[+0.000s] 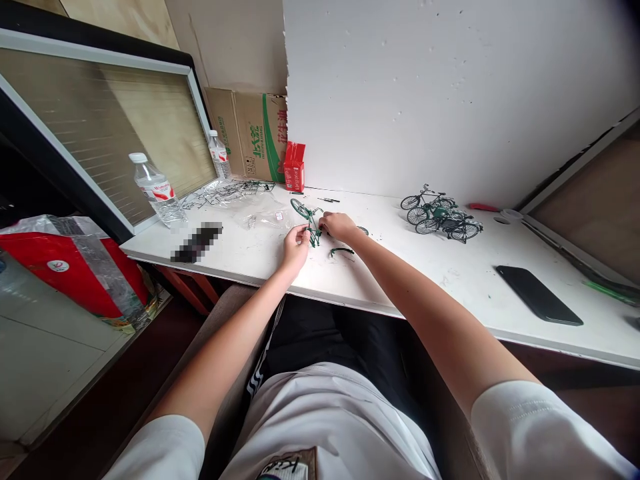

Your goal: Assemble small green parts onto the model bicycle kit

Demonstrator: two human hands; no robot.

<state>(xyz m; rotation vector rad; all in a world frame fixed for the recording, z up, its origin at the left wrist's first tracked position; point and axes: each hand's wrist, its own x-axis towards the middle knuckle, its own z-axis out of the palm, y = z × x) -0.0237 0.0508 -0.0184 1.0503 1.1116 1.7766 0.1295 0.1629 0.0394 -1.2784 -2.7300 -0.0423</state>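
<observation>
A small dark green model bicycle (pixel 312 220), with one wheel showing at its upper left, is tilted over the white table. My left hand (pixel 297 244) pinches its lower part between thumb and fingers. Just to the right, my right hand (pixel 338 225) has its fingers closed close to the bicycle's handlebar end; what they grip, if anything, is hidden. A loose curved dark green part (pixel 342 251) lies below my right hand. Part of a loose wheel (pixel 363 231) shows beyond my right wrist.
Several finished-looking model bicycles (pixel 440 215) stand right of my hands. A black phone (pixel 539 295) lies farther right. Parts frames (pixel 230 193), a clear plastic bag (pixel 265 217), water bottles (pixel 159 190), a red box (pixel 295 167) and a cardboard carton (pixel 250 133) occupy the left and back.
</observation>
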